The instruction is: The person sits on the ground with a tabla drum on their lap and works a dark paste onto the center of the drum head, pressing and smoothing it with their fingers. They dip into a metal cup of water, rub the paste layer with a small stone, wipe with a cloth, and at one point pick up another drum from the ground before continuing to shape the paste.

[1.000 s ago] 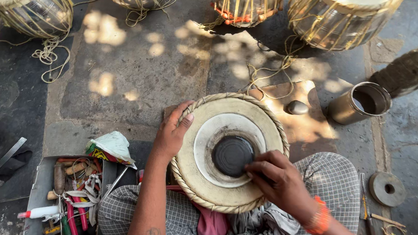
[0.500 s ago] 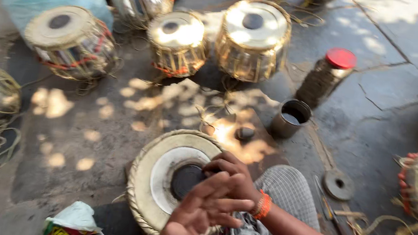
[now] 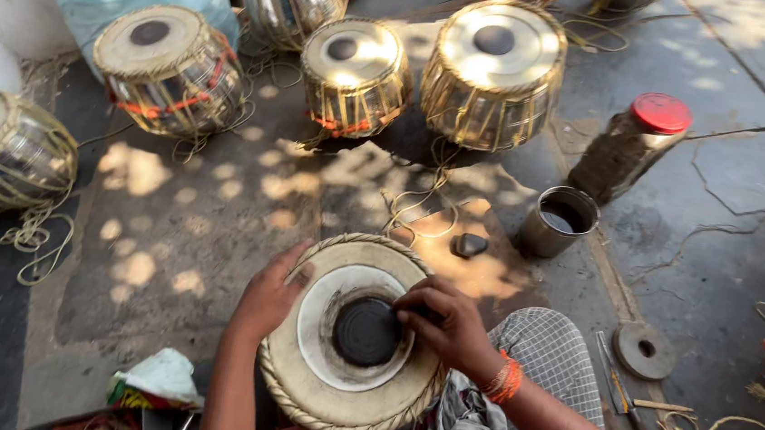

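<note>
While the drum [image 3: 350,335] sits in the person's lap against the checked cloth [image 3: 553,365], the left hand [image 3: 271,295] rests open on its braided rim, fingers spread and gripping nothing. The right hand [image 3: 447,325] has its grip pinched closed at the edge of the black centre patch [image 3: 366,332], though I can't tell what's in those fingers, if anything. Over on the concrete floor [image 3: 199,228] there's a dark stone [image 3: 469,245], a metal cup [image 3: 557,221] and a red-lidded jar [image 3: 629,148], plus more drums further back.

Cream drum head [image 3: 349,349], black centre, face-up, lap
</note>
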The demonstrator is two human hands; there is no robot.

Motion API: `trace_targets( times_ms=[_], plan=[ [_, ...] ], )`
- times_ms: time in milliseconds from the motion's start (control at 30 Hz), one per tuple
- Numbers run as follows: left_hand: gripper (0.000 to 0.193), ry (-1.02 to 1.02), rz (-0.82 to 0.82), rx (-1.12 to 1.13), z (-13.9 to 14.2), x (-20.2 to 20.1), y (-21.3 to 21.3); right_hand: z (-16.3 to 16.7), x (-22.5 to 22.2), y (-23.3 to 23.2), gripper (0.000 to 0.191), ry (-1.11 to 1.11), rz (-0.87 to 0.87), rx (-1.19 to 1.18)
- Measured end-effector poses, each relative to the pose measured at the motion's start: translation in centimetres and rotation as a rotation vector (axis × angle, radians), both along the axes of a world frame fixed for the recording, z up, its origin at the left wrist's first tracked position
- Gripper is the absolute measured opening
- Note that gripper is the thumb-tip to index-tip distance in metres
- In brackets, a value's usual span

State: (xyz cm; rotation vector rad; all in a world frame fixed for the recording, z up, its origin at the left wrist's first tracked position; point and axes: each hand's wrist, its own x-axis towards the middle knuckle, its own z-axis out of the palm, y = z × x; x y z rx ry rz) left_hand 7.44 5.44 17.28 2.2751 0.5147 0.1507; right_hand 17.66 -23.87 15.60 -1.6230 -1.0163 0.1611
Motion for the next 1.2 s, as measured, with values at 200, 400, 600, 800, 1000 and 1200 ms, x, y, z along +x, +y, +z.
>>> trace_targets(
  times_ms=[200, 400, 600, 800, 1000, 1200],
  plan=[
    [0.052, -0.021, 0.010, -0.067, -2.2, -0.7, 0.9, 1.1, 2.3, 1.4, 0.015, -0.025, 0.067, -0.139],
    [0.046, 0.025, 0.086, -0.009, -1.0, -0.7, -0.7, 2.7, 3.5, 5.5, 0.017, -0.311, 0.268, -0.205],
    [0.044, -0.027, 0.063, 0.013, -1.1, -1.3, -1.0, 3.4, 3.9, 7.4, 0.018, -0.545, 0.468, -0.278],
    [0.044, -0.088, 0.050, -0.038, -0.6, -1.4, -1.3, 3.5, 4.3, 6.3, 0.022, -0.618, 0.465, -0.223],
    [0.043, -0.059, 0.075, -0.073, -0.4, -1.4, -1.4, 3.1, 3.9, 4.6, 0.020, -0.544, 0.388, -0.357],
    [0.043, -0.045, 0.084, -0.067, -0.4, -1.4, -1.4, 2.1, 2.1, 1.5, 0.020, -0.487, 0.210, -0.383]
  ],
)
